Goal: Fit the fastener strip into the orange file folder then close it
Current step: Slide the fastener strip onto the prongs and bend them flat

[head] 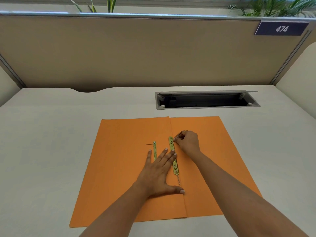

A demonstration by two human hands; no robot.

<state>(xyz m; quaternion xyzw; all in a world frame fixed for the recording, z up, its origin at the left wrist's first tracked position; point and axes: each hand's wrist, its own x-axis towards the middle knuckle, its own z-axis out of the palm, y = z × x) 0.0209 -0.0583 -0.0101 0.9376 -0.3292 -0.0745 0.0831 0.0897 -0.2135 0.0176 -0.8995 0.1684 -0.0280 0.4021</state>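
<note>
The orange file folder point(119, 159) lies open and flat on the desk. Along its centre fold rests a gold fastener strip point(174, 161), with a thin metal prong sticking out below its near end. A second, narrower gold bar point(155, 151) lies just left of it, a thin prong pointing left from its top. My left hand point(159, 171) presses flat on the folder with fingers spread, fingertips touching both gold pieces. My right hand point(187, 141) pinches a thin metal prong at the top end of the fastener strip.
A pale desk point(51, 134) carries the folder. Behind it an open cable tray point(205, 100) is sunk into the desktop. A beige partition point(136, 48) with a "474" sign point(281, 28) stands at the back, plants above it.
</note>
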